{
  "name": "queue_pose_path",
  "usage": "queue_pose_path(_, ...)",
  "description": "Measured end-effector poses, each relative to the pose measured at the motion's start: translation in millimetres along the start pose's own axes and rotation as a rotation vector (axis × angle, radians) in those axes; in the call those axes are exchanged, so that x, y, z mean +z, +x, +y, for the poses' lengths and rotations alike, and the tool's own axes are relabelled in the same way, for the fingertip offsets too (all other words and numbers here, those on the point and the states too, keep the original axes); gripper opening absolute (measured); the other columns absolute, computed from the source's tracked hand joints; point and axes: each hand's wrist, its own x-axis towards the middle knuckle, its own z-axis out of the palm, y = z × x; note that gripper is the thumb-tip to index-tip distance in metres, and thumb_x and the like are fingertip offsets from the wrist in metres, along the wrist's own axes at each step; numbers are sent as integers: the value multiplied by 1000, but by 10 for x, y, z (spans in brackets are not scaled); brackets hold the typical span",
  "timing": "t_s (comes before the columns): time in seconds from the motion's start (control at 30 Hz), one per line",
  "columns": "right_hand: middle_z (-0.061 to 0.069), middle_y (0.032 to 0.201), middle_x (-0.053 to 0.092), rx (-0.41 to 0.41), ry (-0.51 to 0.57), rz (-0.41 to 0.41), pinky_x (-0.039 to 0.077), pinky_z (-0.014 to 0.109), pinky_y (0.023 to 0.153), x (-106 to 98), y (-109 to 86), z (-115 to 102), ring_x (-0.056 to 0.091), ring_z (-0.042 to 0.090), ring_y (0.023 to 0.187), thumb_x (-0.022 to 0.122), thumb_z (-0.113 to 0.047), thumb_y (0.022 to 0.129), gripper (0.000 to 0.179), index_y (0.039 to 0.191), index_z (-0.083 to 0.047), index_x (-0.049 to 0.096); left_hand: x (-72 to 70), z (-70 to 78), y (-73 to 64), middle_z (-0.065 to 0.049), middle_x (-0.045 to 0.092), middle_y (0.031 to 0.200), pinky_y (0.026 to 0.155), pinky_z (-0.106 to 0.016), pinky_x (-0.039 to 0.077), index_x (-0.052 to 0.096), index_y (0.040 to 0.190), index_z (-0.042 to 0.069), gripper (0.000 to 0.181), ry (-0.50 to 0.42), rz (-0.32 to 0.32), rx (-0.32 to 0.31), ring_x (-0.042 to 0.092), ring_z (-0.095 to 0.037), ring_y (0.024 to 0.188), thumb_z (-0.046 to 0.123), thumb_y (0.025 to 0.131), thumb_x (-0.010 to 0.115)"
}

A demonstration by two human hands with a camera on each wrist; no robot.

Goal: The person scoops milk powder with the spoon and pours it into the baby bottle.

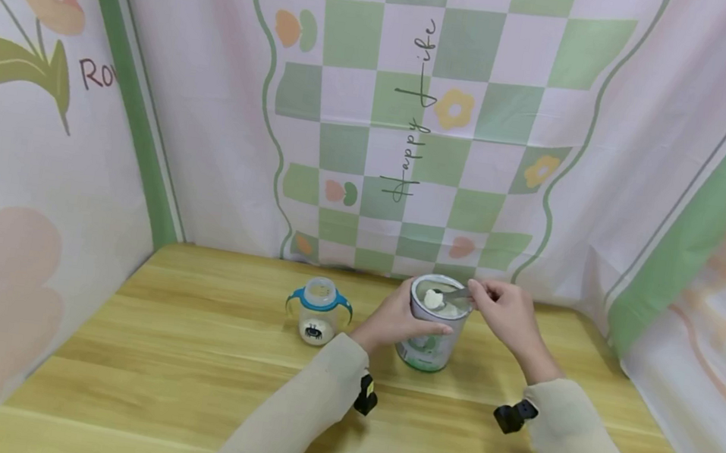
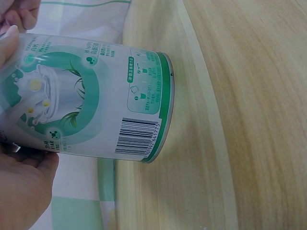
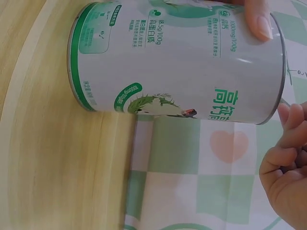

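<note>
My left hand [image 1: 397, 318] grips a white and green milk powder tin [image 1: 426, 353] around its upper side, with the thumb across the front. The tin is open at the top, and its printed label and barcode [image 2: 136, 137] show in the left wrist view. Between the thumb and fingers of my right hand [image 1: 508, 314] is the handle of a grey spoon [image 1: 459, 294]. A heap of pale powder [image 1: 434, 299] sits in the spoon's bowl, within the outline of the tin's mouth. In the right wrist view the right hand [image 3: 290, 167] is right at the tin's rim.
Left of the tin stands a clear baby bottle [image 1: 318, 316] with a blue two-handled collar and pale contents low inside. Both stand toward the back of the wooden table [image 1: 181, 355]. A checked curtain [image 1: 400, 101] hangs behind the table, with printed fabric on both sides.
</note>
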Motion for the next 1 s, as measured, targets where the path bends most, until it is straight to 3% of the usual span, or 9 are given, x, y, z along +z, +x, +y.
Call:
queue_pose_path(0.27,2,60,55,-10,8,19,36,29,48,14,-22,-9,42,15,50,56,-36,104,44,75,-5,66,20,-237,114,1,57,132,97,-33,48,43,146,18,77,8,-7,35,58,-11,114,23,82,86)
queue_pose_path(0.47,9,75,67,37,62,32,42,28,50,-2,-29,22,52,17,60,56,-37,104,43,85,-2,73,20,-286,147,8,57,130,97,-32,48,44,146,22,79,27,1,31,58,-7,113,27,81,87)
queue_pose_path(0.6,11,83,71,73,60,47,46,27,54,-31,-54,74,58,16,68,56,-38,103,43,92,-1,75,20,-279,141,7,57,131,98,-33,47,43,146,21,79,35,7,29,57,-8,115,26,81,87)
queue_pose_path(0.83,10,71,61,128,18,24,39,31,47,-95,-143,146,44,15,53,52,-45,104,50,93,-1,74,28,-265,122,2,56,133,98,-34,47,42,148,19,83,66,8,13,57,-11,116,31,80,88)
queue_pose_path(1.0,7,70,59,133,28,24,38,30,48,-97,-133,137,44,16,54,52,-47,103,51,93,-1,73,23,-290,140,2,56,134,99,-34,46,43,147,19,82,47,16,23,57,-13,117,28,79,88)
